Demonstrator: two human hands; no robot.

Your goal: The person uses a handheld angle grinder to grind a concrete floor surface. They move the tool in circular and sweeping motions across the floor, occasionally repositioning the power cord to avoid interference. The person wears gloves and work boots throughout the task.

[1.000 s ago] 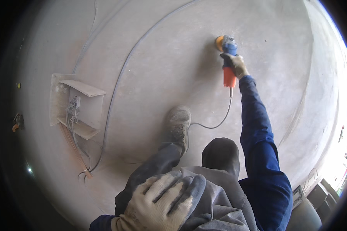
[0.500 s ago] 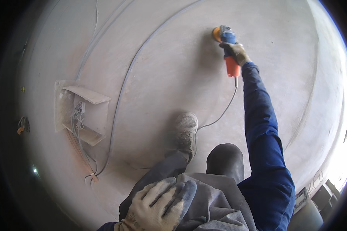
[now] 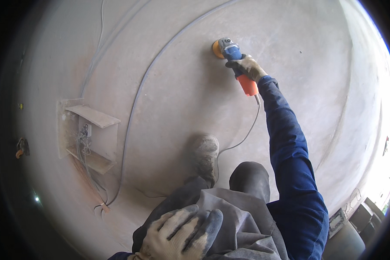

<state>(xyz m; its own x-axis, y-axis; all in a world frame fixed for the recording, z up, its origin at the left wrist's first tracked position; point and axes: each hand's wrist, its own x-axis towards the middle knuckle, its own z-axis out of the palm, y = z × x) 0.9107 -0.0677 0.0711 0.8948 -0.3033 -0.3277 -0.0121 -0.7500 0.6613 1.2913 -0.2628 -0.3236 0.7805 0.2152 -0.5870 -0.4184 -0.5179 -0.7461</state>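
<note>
My right hand (image 3: pixel 249 67), in a pale glove with dark finger patches, is wrapped round the body of an angle grinder (image 3: pixel 233 53). The grinder is blue and orange with a metal head, and its yellow disc (image 3: pixel 217 49) lies against the grey, dusty surface (image 3: pixel 182 99). My right arm is stretched far forward. From the grinder's rear a cord (image 3: pixel 246 138) curves back toward my shoe (image 3: pixel 205 149). My gloved left hand (image 3: pixel 177 232) rests on my thigh beside the grey cloth (image 3: pixel 238 212) over my lap, fingers somewhat spread and holding nothing.
A long grey cable (image 3: pixel 136 97) arcs across the surface left of the grinder. At left sits a box-like recess with board flaps (image 3: pixel 93 116) and tangled wires (image 3: pixel 83 143). A small bright light (image 3: pixel 37 199) shows at far left. Dark boxy items (image 3: pixel 362 216) stand at lower right.
My right hand has swept the grinder leftward and slightly nearer, and the grinder has tilted more to the left. My left hand stays on my thigh. The view has shifted slightly.
</note>
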